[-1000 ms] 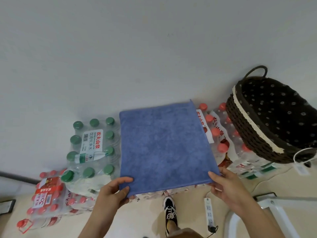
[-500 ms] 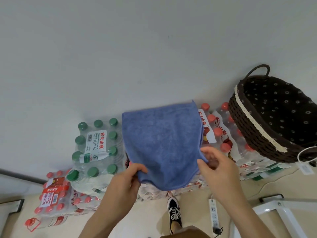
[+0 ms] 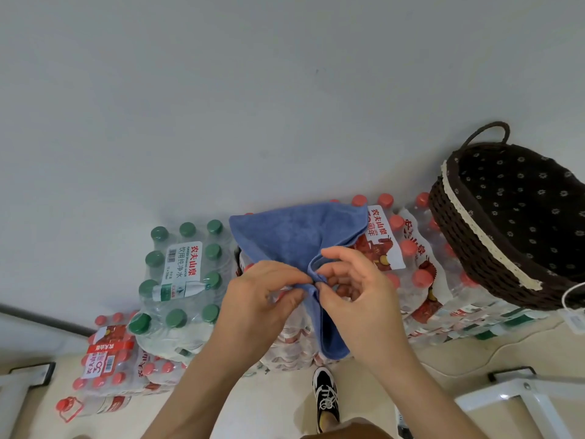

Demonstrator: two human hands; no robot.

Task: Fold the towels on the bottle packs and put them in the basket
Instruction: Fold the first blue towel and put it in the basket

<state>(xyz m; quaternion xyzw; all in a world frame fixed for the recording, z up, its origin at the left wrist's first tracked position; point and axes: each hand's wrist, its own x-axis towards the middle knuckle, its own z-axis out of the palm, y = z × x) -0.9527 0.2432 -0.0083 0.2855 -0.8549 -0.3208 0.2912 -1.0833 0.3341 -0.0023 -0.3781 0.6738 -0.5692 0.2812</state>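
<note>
Over the packs (image 3: 408,248), left hand (image 3: 262,299) and right hand (image 3: 354,289) pinch 2 near corners of the towel (image 3: 294,236) together, its far half ahead of them; a loose pinch could skew the fold.

Basket (image 3: 468,236) right of towel (image 3: 294,236)

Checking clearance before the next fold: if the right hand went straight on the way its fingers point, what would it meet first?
The right hand points left, at the gathered blue towel it already pinches. Just beyond that is the left hand, likely the first new contact, though depth is hard to judge.
</note>
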